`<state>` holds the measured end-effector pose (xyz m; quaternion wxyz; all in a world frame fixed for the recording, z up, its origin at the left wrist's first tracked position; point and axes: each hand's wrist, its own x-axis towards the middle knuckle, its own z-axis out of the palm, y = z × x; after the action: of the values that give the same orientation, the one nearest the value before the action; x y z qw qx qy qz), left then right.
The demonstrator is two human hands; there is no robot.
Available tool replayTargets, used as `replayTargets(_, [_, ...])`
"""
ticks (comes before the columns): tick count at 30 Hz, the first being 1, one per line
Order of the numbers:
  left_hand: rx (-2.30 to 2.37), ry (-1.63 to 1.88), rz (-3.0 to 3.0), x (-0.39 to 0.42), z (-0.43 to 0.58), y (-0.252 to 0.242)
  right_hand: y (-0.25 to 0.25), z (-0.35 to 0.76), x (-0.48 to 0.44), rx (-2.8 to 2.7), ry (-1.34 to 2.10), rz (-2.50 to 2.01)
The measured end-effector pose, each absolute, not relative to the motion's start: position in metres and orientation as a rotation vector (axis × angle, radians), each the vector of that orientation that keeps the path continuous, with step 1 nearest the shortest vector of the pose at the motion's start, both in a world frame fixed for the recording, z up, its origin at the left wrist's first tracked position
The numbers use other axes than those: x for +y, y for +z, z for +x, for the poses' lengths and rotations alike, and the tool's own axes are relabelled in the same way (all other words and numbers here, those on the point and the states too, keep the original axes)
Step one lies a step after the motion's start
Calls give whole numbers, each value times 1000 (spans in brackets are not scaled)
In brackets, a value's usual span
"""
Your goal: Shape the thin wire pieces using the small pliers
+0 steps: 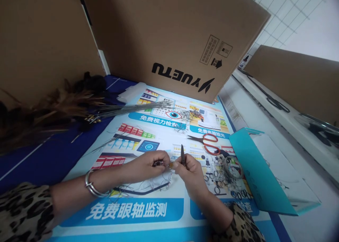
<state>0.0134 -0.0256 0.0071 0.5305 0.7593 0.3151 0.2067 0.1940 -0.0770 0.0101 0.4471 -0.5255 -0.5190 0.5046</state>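
Note:
My left hand (148,166) is closed around a piece of twisted wire work (159,163), part of it dark and beaded-looking. A strand of silvery wire (169,180) hangs below the fingers, beside a dark curved strip (150,191) over the printed sheet. Close on its right, my right hand (193,175) grips a dark pointed metal tool (182,153), tip up; its exact kind is unclear. Thumb and fingers of both hands nearly meet at a small yellowish spot. Red-handled scissors (209,141) lie beyond the right hand. Small wire rings (217,180) and a wire coil (233,167) lie to its right.
A large cardboard box (169,33) stands behind the printed sheet (122,231). Bundled thin wires (132,109) lie at the back left, near brown feathers (60,104) on blue cloth. An open turquoise box (259,175) with a few wires stands at the right.

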Motion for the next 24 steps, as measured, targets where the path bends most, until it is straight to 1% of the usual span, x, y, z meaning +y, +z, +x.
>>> replayTargets(10, [650,454,1295,-29,11,5,9,196,-79,-1298,1192,-1331])
replayTargets(17, [664,486,1151,-32,13,-4,11,195,-81,-1345,1176,-1334])
replayTargets(24, [611,454,1088,-31,13,-2,17,193,-82,-1409,1065,-1392])
